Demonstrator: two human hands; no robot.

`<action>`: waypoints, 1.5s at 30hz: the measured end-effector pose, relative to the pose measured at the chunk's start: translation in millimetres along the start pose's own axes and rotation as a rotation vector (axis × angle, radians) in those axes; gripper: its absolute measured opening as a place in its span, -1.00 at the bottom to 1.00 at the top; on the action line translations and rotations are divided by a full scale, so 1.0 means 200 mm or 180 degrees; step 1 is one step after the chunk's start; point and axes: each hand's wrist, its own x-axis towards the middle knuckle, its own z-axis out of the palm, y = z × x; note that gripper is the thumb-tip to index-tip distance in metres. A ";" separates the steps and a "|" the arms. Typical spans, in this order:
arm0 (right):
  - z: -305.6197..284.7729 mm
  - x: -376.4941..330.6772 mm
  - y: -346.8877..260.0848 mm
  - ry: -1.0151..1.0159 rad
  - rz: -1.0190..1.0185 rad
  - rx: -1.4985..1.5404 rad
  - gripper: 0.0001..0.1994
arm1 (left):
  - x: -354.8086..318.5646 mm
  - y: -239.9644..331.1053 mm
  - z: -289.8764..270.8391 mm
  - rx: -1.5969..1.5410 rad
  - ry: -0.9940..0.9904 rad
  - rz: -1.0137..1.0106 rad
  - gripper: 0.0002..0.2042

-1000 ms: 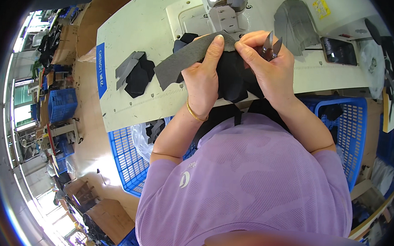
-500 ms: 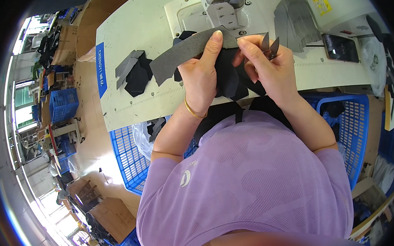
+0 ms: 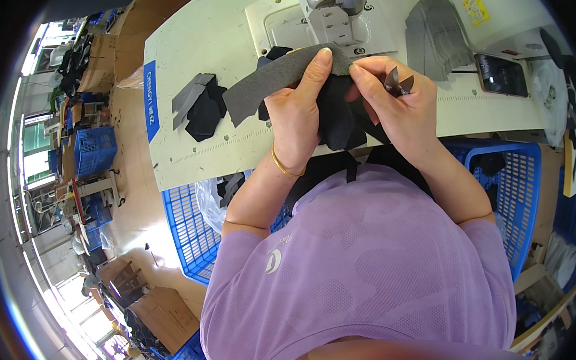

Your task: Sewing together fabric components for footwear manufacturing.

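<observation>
My left hand (image 3: pixel 299 112) grips a curved grey fabric piece (image 3: pixel 260 86), thumb on top, the strip fanning out to the left. At the piece's right end my right hand (image 3: pixel 399 104) pinches the edge between thumb and forefinger. Small dark thread snips (image 3: pixel 397 83) are tucked in the same right hand, two pointed blades sticking up past the fingers. Black fabric pieces (image 3: pixel 338 121) hang or lie below the hands at the table edge; where they attach, if at all, is hidden.
A sewing machine (image 3: pixel 332 19) stands at the back of the white table (image 3: pixel 197 51). Dark cut pieces (image 3: pixel 204 107) lie left, a grey fabric stack (image 3: pixel 432 37) and a phone (image 3: pixel 500 75) right. Blue baskets (image 3: pixel 197 240) flank my lap, another basket (image 3: pixel 525 192) at right.
Both hands and the grey piece stay nearly in place. The whole view has shifted slightly, and the snips' blades sit at a slightly different angle in my right hand.
</observation>
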 end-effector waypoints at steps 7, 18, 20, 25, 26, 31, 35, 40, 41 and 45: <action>0.01 0.00 0.01 0.0068 -0.0067 -0.0033 -0.85 | 0.01 -0.01 0.00 -0.0211 -0.0095 0.0190 -0.89; 0.02 0.07 -0.01 -0.0204 -0.0172 -0.0135 -0.80 | 0.09 0.07 -0.04 -0.0252 -0.0209 -0.0311 -0.92; 0.04 0.11 -0.01 -0.0106 -0.0186 -0.0227 -0.78 | 0.14 0.10 -0.04 -0.0205 -0.0292 -0.0487 -0.92; 0.09 0.24 -0.04 0.0023 -0.0203 -0.0218 -0.73 | 0.26 0.17 -0.01 -0.0321 -0.0279 -0.0163 -0.91; 0.09 0.26 -0.04 0.0072 -0.0190 -0.0238 -0.72 | 0.28 0.18 -0.01 -0.0323 -0.0294 -0.0144 -0.91; 0.10 0.33 -0.05 0.0181 -0.0366 -0.0044 -0.72 | 0.38 0.23 0.00 -0.0192 -0.0432 -0.0175 -0.90; 0.10 0.35 -0.05 0.0212 -0.0305 0.0124 -0.72 | 0.42 0.26 0.02 -0.0216 -0.0419 -0.0196 -0.89; 0.10 0.35 -0.05 0.0196 -0.0263 0.0254 -0.71 | 0.43 0.27 0.03 -0.0089 -0.0419 -0.0094 -0.90; 0.11 0.35 -0.05 0.0196 -0.0254 0.0342 -0.70 | 0.43 0.28 0.03 -0.0088 -0.0421 -0.0094 -0.90; 0.10 0.35 -0.05 0.0145 -0.0135 0.0355 -0.69 | 0.43 0.28 0.03 -0.0096 -0.0513 -0.0131 -0.91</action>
